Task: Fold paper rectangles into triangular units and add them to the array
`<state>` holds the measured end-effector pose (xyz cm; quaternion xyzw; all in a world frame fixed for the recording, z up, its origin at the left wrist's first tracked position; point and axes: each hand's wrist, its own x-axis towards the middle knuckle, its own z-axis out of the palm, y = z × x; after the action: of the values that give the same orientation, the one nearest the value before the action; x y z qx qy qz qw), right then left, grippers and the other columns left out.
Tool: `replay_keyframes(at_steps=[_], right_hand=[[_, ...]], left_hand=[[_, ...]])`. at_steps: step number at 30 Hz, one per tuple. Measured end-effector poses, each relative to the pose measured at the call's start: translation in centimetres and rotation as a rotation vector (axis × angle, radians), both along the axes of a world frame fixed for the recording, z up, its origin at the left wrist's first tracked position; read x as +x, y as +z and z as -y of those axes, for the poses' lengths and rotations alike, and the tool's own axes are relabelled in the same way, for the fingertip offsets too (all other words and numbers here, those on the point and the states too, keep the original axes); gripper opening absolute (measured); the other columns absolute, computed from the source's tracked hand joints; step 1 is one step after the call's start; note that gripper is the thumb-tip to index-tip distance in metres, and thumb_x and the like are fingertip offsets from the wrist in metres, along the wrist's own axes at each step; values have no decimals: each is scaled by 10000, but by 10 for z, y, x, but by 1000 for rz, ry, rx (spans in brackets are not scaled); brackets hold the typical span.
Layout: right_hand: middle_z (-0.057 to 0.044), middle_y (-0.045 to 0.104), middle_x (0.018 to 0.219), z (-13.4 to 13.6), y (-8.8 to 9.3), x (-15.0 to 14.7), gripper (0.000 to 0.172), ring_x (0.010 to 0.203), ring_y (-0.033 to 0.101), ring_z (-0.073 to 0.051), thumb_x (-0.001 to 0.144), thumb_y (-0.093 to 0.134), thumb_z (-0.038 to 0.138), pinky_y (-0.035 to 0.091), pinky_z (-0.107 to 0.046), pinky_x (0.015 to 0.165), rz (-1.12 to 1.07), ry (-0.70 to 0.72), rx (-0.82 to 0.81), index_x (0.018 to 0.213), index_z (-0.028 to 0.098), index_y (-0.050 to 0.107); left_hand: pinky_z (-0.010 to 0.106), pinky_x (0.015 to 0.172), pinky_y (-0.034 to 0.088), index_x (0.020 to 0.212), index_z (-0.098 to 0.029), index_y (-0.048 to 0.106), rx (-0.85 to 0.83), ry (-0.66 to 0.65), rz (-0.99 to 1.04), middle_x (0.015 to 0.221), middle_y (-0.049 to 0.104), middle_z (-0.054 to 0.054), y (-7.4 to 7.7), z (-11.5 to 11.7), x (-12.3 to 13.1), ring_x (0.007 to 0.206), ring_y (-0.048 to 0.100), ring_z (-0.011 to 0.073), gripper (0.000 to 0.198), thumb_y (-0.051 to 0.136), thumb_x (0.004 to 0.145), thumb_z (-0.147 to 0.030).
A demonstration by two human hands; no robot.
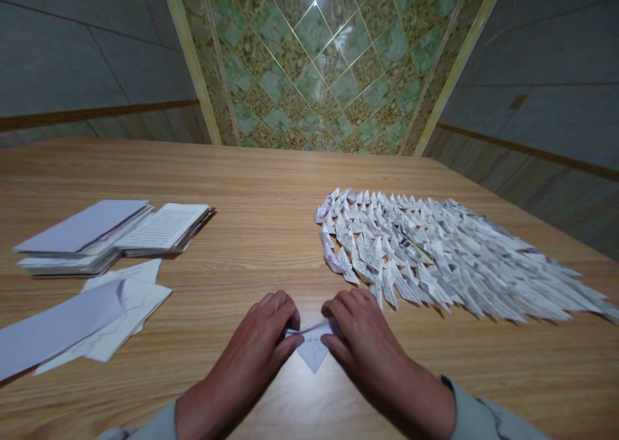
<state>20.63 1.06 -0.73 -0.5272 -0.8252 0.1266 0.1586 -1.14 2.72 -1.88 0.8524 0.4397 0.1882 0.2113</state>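
The left hand (249, 353) and right hand (365, 343) press in from both sides, pinching the top fold of a small folded paper (313, 354). It lies near the front edge of the wooden table (271, 233), close to rows of folded paper pieces (435, 253).

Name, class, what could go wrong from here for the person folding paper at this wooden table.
The small folded paper is held only at its top edge by the left hand and right hand, so it might slip and crease crookedly.

The right hand is close to the overlapping rows of folded paper pieces; a careless movement could knock them out of line.
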Motion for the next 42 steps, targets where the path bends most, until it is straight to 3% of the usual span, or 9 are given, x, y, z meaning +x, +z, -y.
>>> replay_keyframes(at_steps=[5, 9, 13, 21, 28, 32, 36, 38, 42], right_hand=[[-47, 622, 1070, -2, 2, 2, 302, 1048, 521, -255, 842, 799, 227, 357, -407, 959, -39, 42, -21, 1103, 208, 648], [-37, 630, 1053, -5, 0, 3, 256, 1040, 530, -244, 854, 790, 245, 345, -389, 941, -40, 55, -40, 1076, 223, 663], [-17, 637, 983, -6, -4, 3, 199, 997, 541, -226, 845, 799, 223, 336, -370, 921, -88, 52, -34, 990, 209, 664], [17, 644, 824, -8, -5, 1, 144, 865, 553, -183, 869, 755, 136, 331, -351, 900, -162, 121, 18, 819, 191, 632], [-8, 627, 787, -11, -5, 2, 131, 806, 536, -192, 971, 611, 188, 366, -342, 826, -302, 164, 199, 842, 194, 589], [1, 626, 724, -12, 1, 1, 262, 739, 526, -175, 1059, 484, 292, 372, -354, 852, -391, 258, 409, 849, 194, 606], [1, 691, 745, -11, 6, 0, 223, 774, 530, -176, 1072, 458, 222, 321, -411, 983, -282, 308, 577, 997, 178, 664], [-1, 691, 741, -10, 4, 0, 227, 789, 519, -182, 1059, 474, 190, 306, -425, 1007, -191, 315, 614, 958, 184, 677], [7, 634, 681, -12, -8, 0, 296, 755, 482, -178, 1021, 516, 148, 301, -435, 1014, -25, 343, 561, 753, 190, 635]], left_hand=[[314, 696, 490, 854, -202, 594, 42, -19, 43, 859, 663, 29, -1, 1, 3, 795, 613, 215, 101, 558, 923, -138], [320, 715, 515, 951, -206, 636, 92, -35, 73, 909, 704, 41, -4, 2, 2, 825, 646, 226, 39, 609, 924, -210], [329, 754, 518, 1058, -218, 657, 101, -45, 78, 966, 724, 38, -8, 3, 0, 873, 664, 233, 148, 653, 910, -219], [316, 740, 487, 997, -216, 684, 97, -71, 93, 886, 699, 31, -6, 3, 0, 842, 643, 217, 95, 619, 947, -167], [299, 700, 475, 1125, -200, 655, 201, -63, 222, 876, 661, 44, -1, 3, 0, 808, 617, 209, 147, 590, 996, -228], [286, 665, 433, 928, -193, 649, 238, -67, 280, 802, 642, 28, 2, 3, 0, 739, 586, 187, 126, 562, 1013, -225], [313, 662, 371, 927, -181, 628, 492, -110, 237, 795, 642, 40, 7, 2, 0, 724, 527, 197, 172, 491, 1032, -187], [324, 654, 339, 906, -179, 624, 557, -129, 167, 784, 637, 41, 8, 3, 0, 715, 500, 203, 219, 453, 1043, -184], [336, 660, 328, 807, -185, 608, 449, -139, -16, 766, 619, 37, 2, 5, 0, 718, 494, 217, 231, 505, 1011, -155]])
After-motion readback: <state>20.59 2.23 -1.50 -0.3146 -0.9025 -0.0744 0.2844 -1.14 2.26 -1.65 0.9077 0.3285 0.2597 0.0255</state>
